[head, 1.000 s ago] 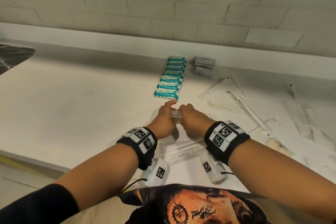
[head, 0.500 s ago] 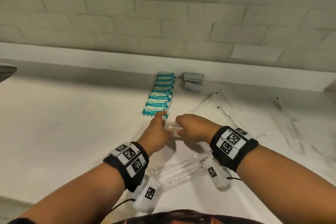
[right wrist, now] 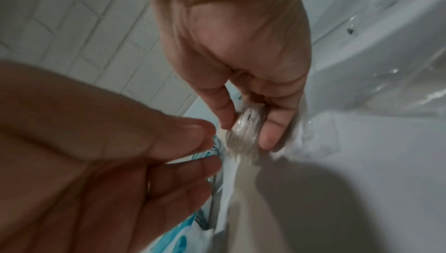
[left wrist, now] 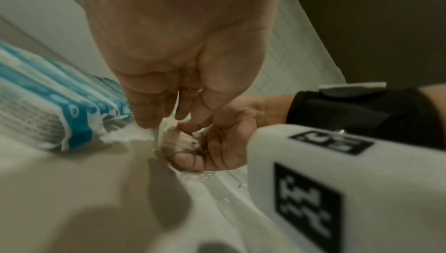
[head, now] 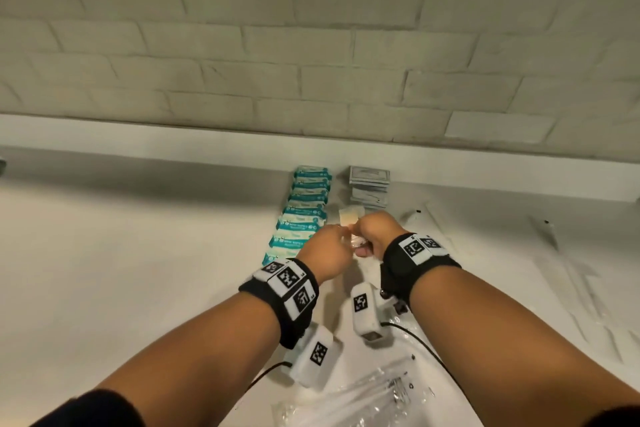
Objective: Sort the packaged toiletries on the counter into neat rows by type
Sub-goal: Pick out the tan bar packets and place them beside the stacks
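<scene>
Pinching a light, slippery, crinkly clear packet (right wrist: 243, 129) between right hand (head: 375, 232) and left hand (head: 329, 253), we grasp its edges.

Head camera looks down from above; 2 wrist cameras, close, share the fingers (left wrist: 154, 108).

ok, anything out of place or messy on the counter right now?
Yes. The teal packets and grey packets sit in tidy rows by the wall, but clear-wrapped items lie scattered near the front edge, unsorted. Right hand pinches a small clear packet; the left hand is beside it, its grip unclear.
</scene>
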